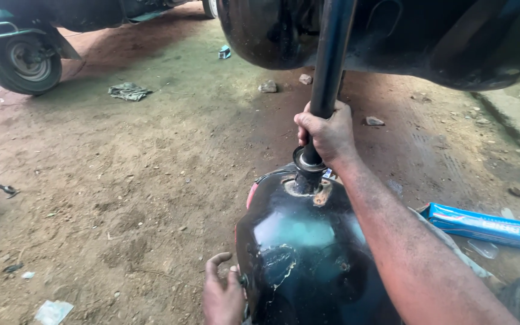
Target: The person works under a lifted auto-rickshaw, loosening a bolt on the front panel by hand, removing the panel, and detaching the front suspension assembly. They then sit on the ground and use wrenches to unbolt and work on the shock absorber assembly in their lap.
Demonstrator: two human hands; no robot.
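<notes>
And there it was: the right hand (pixel 328 133) was wrapped tight round the long black metal tube (pixel 330 66), fingers (pixel 313 123) closed on it low down, just above the dark ring (pixel 307 164) at its foot. That tube stood nearly upright, its lower end seated in the rusty-edged opening on top of the dark glossy rounded metal body panel (pixel 299 253), which sat on the dirt floor (pixel 127 180) at near centre. Down at the near edge, the left hand (pixel 222 295) pressed against the panel's left side, fingers curled and touching it; whether it truly gripped anything, I could not tell. A blue cardboard box (pixel 487 225) lay on the ground to the right, just beside the forearm. Far left stood a scooter's wheel (pixel 24 60), with a crumpled grey rag (pixel 129 91) on the dirt near it. A few small stones (pixel 267 86) lay scattered far behind the tube, under another dark vehicle body (pixel 428 36).
</notes>
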